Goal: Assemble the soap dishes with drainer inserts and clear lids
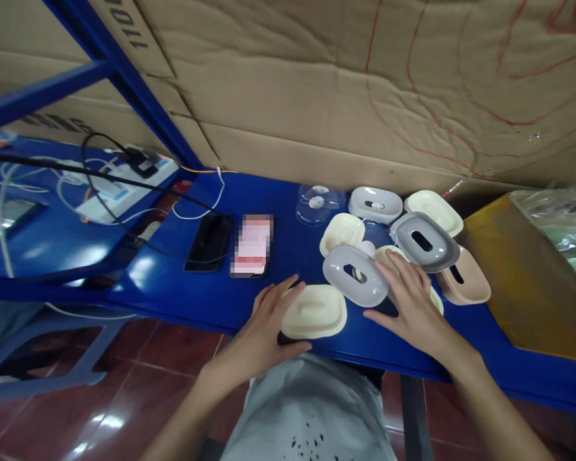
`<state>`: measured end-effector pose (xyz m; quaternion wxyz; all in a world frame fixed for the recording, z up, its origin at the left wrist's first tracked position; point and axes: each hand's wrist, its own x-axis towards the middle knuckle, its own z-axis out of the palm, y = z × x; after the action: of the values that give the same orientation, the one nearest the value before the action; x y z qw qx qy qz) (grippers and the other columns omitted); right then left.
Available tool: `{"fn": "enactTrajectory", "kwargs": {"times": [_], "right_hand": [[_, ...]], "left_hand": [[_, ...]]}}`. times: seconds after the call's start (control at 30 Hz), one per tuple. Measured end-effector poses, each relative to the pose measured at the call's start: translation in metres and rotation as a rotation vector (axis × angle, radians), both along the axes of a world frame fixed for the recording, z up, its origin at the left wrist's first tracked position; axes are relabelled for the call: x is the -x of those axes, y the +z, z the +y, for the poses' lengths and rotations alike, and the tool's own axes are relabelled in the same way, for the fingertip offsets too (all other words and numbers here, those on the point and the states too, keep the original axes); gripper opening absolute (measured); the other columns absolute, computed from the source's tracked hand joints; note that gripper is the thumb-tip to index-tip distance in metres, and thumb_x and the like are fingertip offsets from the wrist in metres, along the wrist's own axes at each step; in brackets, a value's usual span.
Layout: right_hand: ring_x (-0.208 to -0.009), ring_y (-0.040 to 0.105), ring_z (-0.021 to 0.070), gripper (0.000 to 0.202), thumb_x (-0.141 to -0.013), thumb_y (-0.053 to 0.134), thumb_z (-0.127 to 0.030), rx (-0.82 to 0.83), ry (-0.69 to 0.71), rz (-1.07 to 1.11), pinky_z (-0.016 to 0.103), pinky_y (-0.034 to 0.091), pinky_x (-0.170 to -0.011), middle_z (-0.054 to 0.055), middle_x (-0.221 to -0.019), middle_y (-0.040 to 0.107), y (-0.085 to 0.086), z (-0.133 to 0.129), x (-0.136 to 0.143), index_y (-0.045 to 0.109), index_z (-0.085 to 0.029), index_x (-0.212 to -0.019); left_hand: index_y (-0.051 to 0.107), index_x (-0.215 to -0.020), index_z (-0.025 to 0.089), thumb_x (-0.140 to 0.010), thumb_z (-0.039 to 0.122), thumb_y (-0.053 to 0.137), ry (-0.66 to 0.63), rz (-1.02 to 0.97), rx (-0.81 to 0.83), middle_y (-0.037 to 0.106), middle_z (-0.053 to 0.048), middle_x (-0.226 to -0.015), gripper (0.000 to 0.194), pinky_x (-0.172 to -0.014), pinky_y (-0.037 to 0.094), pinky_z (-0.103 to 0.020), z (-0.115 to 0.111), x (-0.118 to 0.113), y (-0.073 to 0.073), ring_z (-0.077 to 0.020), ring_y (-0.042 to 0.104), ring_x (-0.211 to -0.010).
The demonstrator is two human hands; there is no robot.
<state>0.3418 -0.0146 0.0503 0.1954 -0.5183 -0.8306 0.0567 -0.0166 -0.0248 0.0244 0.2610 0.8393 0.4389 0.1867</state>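
Note:
A cream, rounded-rectangular plastic piece (313, 312) with a raised middle lies near the table's front edge. My left hand (271, 320) is at its left end, thumb and fingers spread apart; whether it presses on the piece I cannot tell. Above and to the right, a grey oval cover (352, 274) with a slot rests tilted on other parts. Beside its right edge is my right hand (410, 298), fingers apart and thumb stretched out, partly hiding a cream piece beneath.
Around the hands are another grey slotted cover (425, 242), a pale grey one (375, 205), a peach one (465, 278), cream pieces (434, 211) and clear plastic parts (317, 203). Two phones (253, 246) lie left. A yellow-brown box (532, 275) stands right; cardboard (288, 96) lines the back.

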Motion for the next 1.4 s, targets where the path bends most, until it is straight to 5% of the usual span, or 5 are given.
{"fn": "enactTrajectory", "kwargs": {"times": [0.5,0.67,0.87,1.1,1.4], "right_hand": [[-0.15,0.052,0.0428,0.061,-0.106,0.066,-0.036,-0.152,-0.01,-0.074,0.066,0.041,-0.118,0.024,-0.164,0.051,-0.01,-0.001,0.045,0.043,-0.026,-0.162],[-0.149,0.054,0.0408,0.051,-0.102,0.072,-0.03,-0.181,-0.029,0.088,0.06,0.051,-0.114,0.02,-0.162,0.051,-0.007,0.009,0.029,0.055,-0.027,-0.149],[-0.147,0.056,0.0393,0.047,-0.093,0.08,-0.027,-0.162,-0.036,0.257,0.06,0.054,-0.116,0.013,-0.16,0.051,-0.002,-0.013,0.008,0.066,-0.032,-0.138],[-0.154,0.049,0.037,0.046,-0.094,0.075,-0.021,0.104,0.15,0.361,0.057,0.055,-0.119,0.013,-0.163,0.045,-0.007,-0.033,0.033,0.063,-0.03,-0.138],[-0.154,0.047,0.0378,0.045,-0.098,0.066,-0.018,0.06,0.145,0.166,0.063,0.047,-0.123,0.015,-0.164,0.046,-0.008,-0.023,0.049,0.059,-0.027,-0.142]], "left_hand": [[0.014,-0.174,0.034,-0.095,0.031,0.084,-0.008,0.028,-0.147,0.052,-0.017,-0.164,0.106,-0.128,0.031,-0.068,-0.005,0.011,-0.009,-0.0387,0.052,-0.151],[0.016,-0.174,0.036,-0.097,0.027,0.08,-0.037,0.028,-0.016,0.048,-0.013,-0.17,0.1,-0.126,0.036,-0.064,0.017,0.0,0.003,-0.0376,0.051,-0.153],[0.012,-0.174,0.042,-0.091,0.025,0.088,-0.071,-0.128,0.076,0.01,-0.012,-0.185,0.113,-0.129,0.04,-0.063,0.035,-0.006,0.006,-0.038,0.029,-0.167],[0.005,-0.175,0.044,-0.089,0.037,0.092,-0.134,-0.254,0.103,0.024,-0.013,-0.182,0.122,-0.131,0.035,-0.067,0.036,0.005,0.006,-0.0377,0.03,-0.167],[0.022,-0.172,0.046,-0.097,0.038,0.083,-0.089,-0.195,0.149,0.03,-0.006,-0.18,0.097,-0.132,0.038,-0.058,0.046,0.004,0.003,-0.0333,0.035,-0.165]]}}
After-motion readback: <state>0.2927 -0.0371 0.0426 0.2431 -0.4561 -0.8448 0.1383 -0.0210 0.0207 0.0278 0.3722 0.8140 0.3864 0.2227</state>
